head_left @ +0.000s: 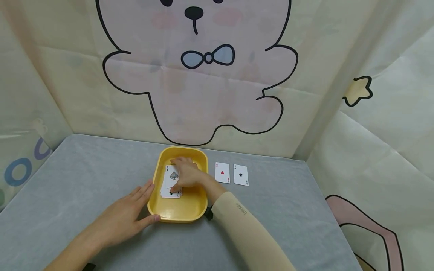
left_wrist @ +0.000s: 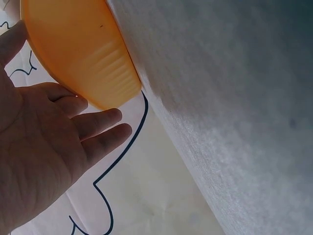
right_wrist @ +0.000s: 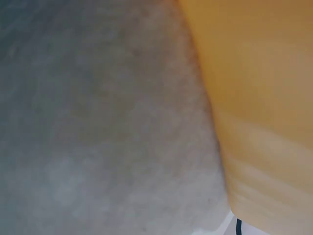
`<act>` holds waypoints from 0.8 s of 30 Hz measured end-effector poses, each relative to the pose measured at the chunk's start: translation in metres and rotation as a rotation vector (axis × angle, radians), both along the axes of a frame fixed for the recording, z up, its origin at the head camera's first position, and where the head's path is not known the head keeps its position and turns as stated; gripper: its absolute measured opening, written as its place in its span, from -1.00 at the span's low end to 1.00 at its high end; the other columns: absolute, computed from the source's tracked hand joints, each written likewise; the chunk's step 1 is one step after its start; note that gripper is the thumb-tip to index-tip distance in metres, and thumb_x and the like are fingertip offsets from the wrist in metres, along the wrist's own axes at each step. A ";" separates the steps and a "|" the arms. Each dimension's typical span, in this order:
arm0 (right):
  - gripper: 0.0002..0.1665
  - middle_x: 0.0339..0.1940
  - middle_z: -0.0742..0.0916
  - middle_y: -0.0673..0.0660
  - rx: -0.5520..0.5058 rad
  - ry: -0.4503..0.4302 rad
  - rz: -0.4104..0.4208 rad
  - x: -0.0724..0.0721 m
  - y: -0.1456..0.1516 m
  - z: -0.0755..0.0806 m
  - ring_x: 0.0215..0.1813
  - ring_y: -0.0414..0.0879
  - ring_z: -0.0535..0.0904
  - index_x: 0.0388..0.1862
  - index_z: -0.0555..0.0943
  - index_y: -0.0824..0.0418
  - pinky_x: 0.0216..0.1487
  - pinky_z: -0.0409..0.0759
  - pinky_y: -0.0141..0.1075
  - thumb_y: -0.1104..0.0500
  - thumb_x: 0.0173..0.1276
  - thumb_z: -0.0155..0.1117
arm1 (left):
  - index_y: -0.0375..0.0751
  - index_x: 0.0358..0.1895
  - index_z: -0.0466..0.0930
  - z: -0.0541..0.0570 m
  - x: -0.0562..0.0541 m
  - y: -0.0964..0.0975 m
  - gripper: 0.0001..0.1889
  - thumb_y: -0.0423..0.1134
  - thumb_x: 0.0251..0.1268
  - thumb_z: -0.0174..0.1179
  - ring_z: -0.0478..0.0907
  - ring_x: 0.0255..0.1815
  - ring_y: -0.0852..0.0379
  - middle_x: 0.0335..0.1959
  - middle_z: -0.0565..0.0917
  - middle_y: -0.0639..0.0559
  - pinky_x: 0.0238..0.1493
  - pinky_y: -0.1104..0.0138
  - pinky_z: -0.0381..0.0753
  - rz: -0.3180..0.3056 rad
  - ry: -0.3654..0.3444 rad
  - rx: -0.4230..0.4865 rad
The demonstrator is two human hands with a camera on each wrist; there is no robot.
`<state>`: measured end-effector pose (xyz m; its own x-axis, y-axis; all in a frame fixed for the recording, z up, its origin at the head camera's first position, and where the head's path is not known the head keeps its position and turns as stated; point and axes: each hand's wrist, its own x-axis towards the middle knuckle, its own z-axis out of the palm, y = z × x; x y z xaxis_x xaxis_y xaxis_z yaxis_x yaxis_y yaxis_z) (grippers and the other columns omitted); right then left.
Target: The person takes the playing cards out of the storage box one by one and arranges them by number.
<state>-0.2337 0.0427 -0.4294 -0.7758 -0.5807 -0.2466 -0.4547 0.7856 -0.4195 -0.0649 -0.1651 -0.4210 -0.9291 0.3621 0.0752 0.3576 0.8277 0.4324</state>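
The yellow tray [head_left: 179,214] stands on the table with playing cards inside. My left hand [head_left: 127,212] is at its left side, fingers extended along the outer wall and thumb at the near rim. In the left wrist view, that hand [left_wrist: 44,132] lies against the orange-looking tray wall [left_wrist: 83,49]. My right hand [head_left: 187,175] reaches into the tray, thumb low and fingers toward the far end, spread over the cards. An ace of spades [head_left: 173,175] shows left of it, overlapping a clubs card [head_left: 165,194]. I cannot tell whether the right hand grips a card beneath its palm.
Right of the tray, an ace of hearts [head_left: 222,173] and an ace of clubs [head_left: 241,175] lie face up side by side on the grey cloth [head_left: 281,210]. A curtain with a cartoon bear [head_left: 210,98] hangs behind the table's far edge.
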 end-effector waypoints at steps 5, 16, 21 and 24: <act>0.21 0.59 0.40 0.04 0.021 -0.008 -0.007 0.000 0.000 -0.001 0.48 -0.01 0.28 0.65 0.31 0.03 0.62 0.18 -0.04 -0.09 0.05 0.70 | -0.27 0.64 0.21 0.000 0.000 0.000 0.04 0.49 0.38 0.08 0.38 0.47 -0.43 0.66 0.23 -0.14 0.31 -0.28 0.47 -0.001 -0.008 -0.001; 0.18 0.54 0.43 0.01 0.067 -0.012 -0.017 0.002 -0.002 -0.004 0.44 -0.03 0.29 0.64 0.34 -0.02 0.60 0.20 -0.07 -0.12 0.05 0.69 | -0.25 0.64 0.20 0.000 -0.001 0.000 0.04 0.48 0.38 0.10 0.38 0.48 -0.42 0.66 0.23 -0.14 0.31 -0.29 0.47 0.006 -0.028 -0.007; 0.15 0.51 0.45 0.01 0.078 -0.009 -0.016 0.001 -0.002 -0.002 0.42 -0.05 0.29 0.62 0.37 -0.02 0.57 0.22 -0.11 -0.13 0.06 0.67 | -0.25 0.64 0.21 0.001 -0.001 0.001 0.04 0.49 0.37 0.10 0.37 0.48 -0.42 0.66 0.23 -0.14 0.31 -0.29 0.46 0.007 -0.031 -0.002; 0.13 0.50 0.45 0.01 0.082 -0.007 -0.009 0.001 -0.002 -0.001 0.41 -0.06 0.30 0.61 0.39 -0.01 0.54 0.23 -0.13 -0.14 0.06 0.67 | -0.25 0.64 0.21 0.001 -0.001 0.001 0.04 0.49 0.37 0.10 0.36 0.49 -0.42 0.66 0.23 -0.13 0.31 -0.30 0.46 0.008 -0.033 0.004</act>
